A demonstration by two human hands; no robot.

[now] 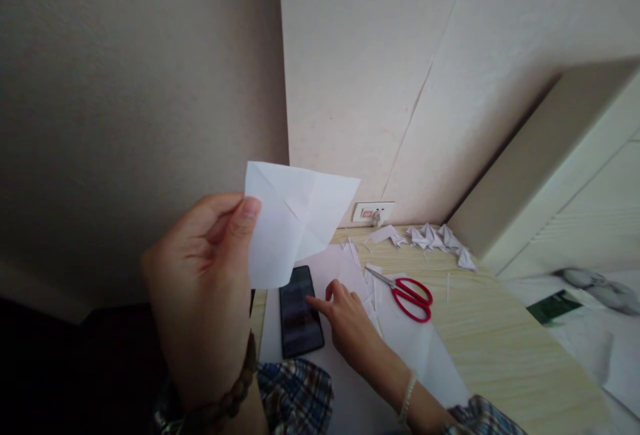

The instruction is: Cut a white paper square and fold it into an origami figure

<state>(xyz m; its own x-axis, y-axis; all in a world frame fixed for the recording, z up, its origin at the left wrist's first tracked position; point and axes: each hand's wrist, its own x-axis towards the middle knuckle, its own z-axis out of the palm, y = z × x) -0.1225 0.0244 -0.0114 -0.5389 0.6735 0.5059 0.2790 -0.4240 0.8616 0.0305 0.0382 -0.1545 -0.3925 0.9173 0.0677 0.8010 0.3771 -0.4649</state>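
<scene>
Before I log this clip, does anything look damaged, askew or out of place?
Yes: a thin, crack-like line slants down the wall toward the socket, though it could be a seam. Loose paper strips also lie untidily near the scissors. The sheet in the left hand is creased, which looks like ordinary folding.
</scene>
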